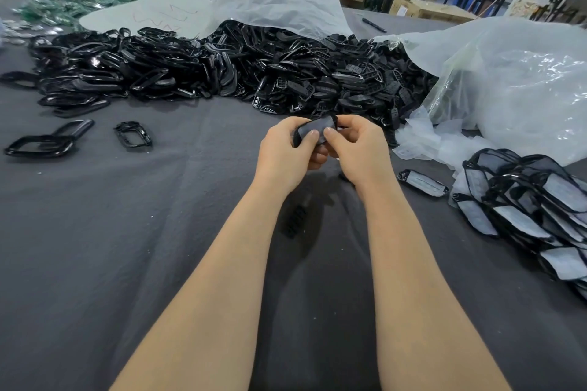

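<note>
Black plastic part (314, 129): held above counter (127, 232) centre, gripped by both hands, left hand (287, 152), right hand (355, 149), thumbs pressing on top. Heap of black parts (222, 67) at 12 o'clock; finished stack (527, 209) at 3 o'clock.

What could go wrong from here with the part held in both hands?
1. The left hand and right hand hold the small black part with thumbs and fingertips only; it could slip onto the grey cloth.
2. The heap of loose black parts lies just behind, so a dropped piece might get mixed in.
3. The stack of film-covered pieces sits near the right forearm and may get knocked.
</note>
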Demonstrator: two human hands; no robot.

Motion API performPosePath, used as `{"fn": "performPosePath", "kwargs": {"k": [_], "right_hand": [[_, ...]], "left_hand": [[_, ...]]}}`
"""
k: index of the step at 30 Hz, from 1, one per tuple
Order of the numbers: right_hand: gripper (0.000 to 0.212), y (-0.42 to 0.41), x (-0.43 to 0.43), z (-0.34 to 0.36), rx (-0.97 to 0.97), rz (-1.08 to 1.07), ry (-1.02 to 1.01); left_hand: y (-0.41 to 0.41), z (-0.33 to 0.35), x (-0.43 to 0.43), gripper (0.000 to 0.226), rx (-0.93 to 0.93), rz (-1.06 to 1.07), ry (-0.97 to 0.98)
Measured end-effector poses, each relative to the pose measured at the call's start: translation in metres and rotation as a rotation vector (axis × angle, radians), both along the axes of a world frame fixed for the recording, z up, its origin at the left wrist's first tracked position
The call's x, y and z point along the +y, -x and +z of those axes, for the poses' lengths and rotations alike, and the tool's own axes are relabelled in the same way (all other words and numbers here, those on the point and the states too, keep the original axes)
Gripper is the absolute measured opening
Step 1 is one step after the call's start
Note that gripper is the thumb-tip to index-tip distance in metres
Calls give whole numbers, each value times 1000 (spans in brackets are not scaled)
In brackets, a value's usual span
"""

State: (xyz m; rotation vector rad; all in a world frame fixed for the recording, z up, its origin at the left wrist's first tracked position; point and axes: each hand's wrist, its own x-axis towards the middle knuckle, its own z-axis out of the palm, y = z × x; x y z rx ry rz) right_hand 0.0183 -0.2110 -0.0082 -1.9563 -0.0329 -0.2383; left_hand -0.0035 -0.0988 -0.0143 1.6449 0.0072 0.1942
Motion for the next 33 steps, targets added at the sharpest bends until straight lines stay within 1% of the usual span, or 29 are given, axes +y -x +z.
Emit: {"fn": "performPosePath", "kwargs": {"k": [3, 6, 8, 12, 16, 21, 25, 28, 33], "right_hand": [[22, -1, 0, -1, -14, -30, -20], [17, -2, 0, -3, -4, -24, -76], [19, -2, -1, -4, 9, -8, -115], [22, -1, -3, -3, 22, 42, -96], [22, -4, -3, -5, 37, -35, -118], [20, -6, -4, -6, 52, -77, -144], [20, -6, -5, -8, 47, -79, -116], [12, -5, -6, -7, 29, -102, -70], [16, -4, -8, -3, 68, -127, -137]], "left_hand": [[0, -1, -1, 23, -12, 17, -22], [-1, -2, -1, 18, 4, 34, -59], [-2, -2, 0, 23, 18, 32, -51], [-2, -1, 3, 31, 30, 35, -33], [-2, 0, 0, 35, 56, 15, 12], [-1, 0, -1, 27, 75, 41, 66], [0, 1, 0, 28, 77, 38, 69], [1, 2, -1, 29, 74, 25, 75], [3, 3, -3, 21, 34, 22, 86]]}}
